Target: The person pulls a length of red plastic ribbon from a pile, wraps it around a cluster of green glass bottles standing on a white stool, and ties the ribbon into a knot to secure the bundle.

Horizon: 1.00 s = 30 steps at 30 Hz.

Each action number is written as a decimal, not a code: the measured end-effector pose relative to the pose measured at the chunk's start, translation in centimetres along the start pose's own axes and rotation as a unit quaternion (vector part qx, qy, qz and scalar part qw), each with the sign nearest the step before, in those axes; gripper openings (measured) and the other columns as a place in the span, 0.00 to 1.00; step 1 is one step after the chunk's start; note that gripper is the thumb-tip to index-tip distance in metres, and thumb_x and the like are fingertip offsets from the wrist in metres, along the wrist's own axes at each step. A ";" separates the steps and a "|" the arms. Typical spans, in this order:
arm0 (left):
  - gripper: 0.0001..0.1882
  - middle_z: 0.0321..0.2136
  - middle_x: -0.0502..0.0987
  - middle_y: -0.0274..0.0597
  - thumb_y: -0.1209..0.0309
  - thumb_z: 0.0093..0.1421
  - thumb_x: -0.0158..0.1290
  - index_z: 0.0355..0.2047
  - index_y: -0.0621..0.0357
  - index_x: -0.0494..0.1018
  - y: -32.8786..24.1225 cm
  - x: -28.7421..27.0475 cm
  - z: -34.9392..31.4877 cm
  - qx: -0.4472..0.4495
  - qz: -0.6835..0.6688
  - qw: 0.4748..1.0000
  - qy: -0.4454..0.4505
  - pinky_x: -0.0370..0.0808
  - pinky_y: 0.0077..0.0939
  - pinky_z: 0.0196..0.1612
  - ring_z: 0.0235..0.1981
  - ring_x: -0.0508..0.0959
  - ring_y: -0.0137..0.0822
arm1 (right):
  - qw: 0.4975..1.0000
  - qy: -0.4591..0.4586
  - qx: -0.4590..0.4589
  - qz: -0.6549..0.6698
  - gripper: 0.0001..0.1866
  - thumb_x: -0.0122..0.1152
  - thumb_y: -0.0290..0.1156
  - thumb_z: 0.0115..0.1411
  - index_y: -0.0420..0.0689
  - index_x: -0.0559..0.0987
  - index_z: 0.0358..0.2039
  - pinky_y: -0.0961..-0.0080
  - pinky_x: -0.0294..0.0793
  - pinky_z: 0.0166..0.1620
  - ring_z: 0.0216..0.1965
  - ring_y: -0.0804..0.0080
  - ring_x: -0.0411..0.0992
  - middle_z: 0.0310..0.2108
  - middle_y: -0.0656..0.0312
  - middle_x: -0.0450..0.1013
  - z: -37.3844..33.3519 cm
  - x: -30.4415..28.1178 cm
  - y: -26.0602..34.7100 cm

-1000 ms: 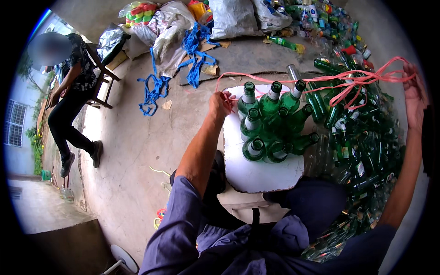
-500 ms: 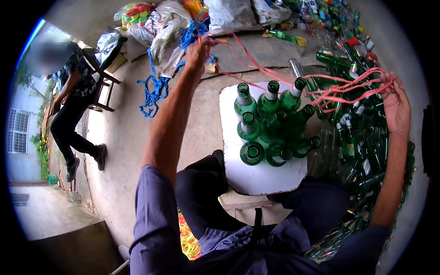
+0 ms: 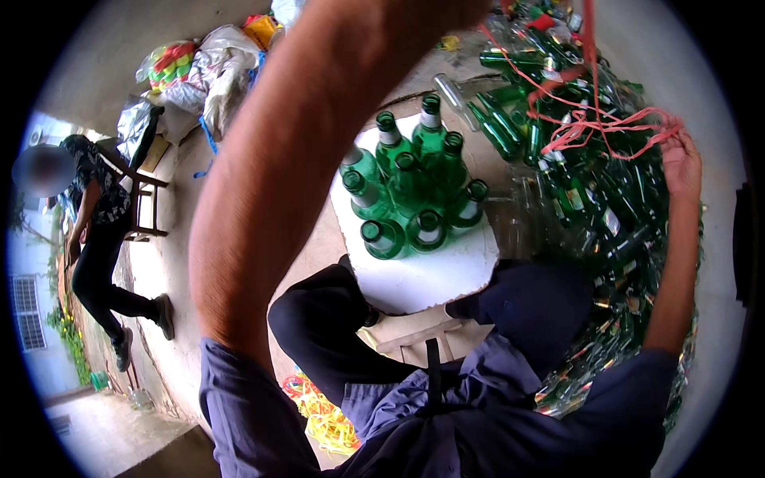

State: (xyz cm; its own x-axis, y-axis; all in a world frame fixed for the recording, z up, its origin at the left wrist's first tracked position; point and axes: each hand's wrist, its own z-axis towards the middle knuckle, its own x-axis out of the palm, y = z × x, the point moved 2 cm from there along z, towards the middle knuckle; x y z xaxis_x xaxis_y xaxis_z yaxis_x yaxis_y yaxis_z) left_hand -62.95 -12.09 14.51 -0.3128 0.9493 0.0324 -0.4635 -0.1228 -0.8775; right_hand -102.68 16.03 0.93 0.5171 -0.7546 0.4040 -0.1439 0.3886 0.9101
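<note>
My right hand (image 3: 683, 166) is raised at the far right, its fingers closed on a bunch of pink plastic string (image 3: 594, 127). Loops of the string hang in the air over the bottle heap, and one strand runs up past the top edge. My left forearm (image 3: 275, 167) crosses the upper middle, close and large; the left hand itself lies beyond the top edge. Between my knees, a tight cluster of green glass bottles (image 3: 408, 183) stands upright on a small white tabletop (image 3: 414, 279). The forearm covers part of the cluster's left side.
A large heap of green bottles (image 3: 629, 247) lies along the right wall. White sacks (image 3: 227, 68) are piled at the back left. Another person (image 3: 100, 199) sits on a wooden chair (image 3: 147, 203) at left. Yellow and red strips (image 3: 331, 418) lie by my left leg.
My left arm has swung up and right, taking its hand out of view. The string has risen with it. My right hand stays holding its end; the view has shifted.
</note>
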 end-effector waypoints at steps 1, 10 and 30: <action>0.12 0.34 0.80 0.41 0.63 0.63 0.50 0.40 0.56 0.77 1.8 3.0 0.2 -0.060 0.042 0.997 0.039 0.76 0.31 0.40 0.38 0.80 0.34 | 1.000 -0.019 0.003 -0.012 0.20 0.50 0.23 0.65 0.29 0.66 0.56 0.62 0.65 0.65 0.61 0.54 0.66 0.58 0.45 0.68 -0.4 -3.4 0.4; 0.22 0.28 0.79 0.44 0.56 0.67 0.49 0.45 0.66 0.76 12.3 15.9 -13.1 -0.333 0.046 0.934 0.120 0.78 0.27 0.29 0.22 0.80 0.34 | 0.880 0.019 0.281 -0.383 0.11 0.62 0.33 0.57 0.41 0.80 0.38 0.71 0.79 0.32 0.28 0.70 0.76 0.28 0.59 0.77 -9.4 -13.4 -9.9; 0.13 0.37 0.80 0.48 0.71 0.65 0.48 0.44 0.68 0.74 15.5 16.1 -27.0 -0.442 -0.247 0.857 -0.097 0.76 0.18 0.21 0.30 0.84 0.37 | 0.829 0.460 0.220 -0.230 0.08 0.62 0.24 0.61 0.33 0.82 0.38 0.85 0.72 0.34 0.30 0.87 0.71 0.30 0.65 0.79 -29.1 12.3 -12.7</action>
State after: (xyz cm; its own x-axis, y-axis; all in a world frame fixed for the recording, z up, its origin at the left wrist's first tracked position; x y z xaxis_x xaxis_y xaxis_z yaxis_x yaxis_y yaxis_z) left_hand -52.80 9.12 -11.48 -0.4319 0.7458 0.5072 0.2037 0.6285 -0.7507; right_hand -69.91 17.17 -8.33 0.9980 0.0326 -0.0533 0.0590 -0.2111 0.9757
